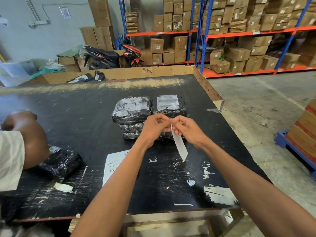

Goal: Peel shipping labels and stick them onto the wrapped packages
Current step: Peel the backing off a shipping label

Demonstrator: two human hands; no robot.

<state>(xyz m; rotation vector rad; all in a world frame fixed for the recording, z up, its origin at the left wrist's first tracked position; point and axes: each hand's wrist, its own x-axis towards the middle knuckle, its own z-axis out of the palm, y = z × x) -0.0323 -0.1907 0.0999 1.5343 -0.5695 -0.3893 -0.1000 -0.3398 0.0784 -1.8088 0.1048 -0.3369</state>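
Both hands (168,127) pinched on label (179,144) top edge; best peeled slowly, backing apart, above wrapped packages (131,108).

A black, scuffed surface (85,106) fills the middle of the frame, its far strip worn to bare wood and its right edge lined with cardboard. At centre lie black wrapped packages (131,109) in a low stack, the top two side by side and touching. At lower left rests another wrapped package (62,162), with a crumpled scrap of tape (63,187) just in front. A printed label sheet (113,165) lies flat near the middle, below the stack.
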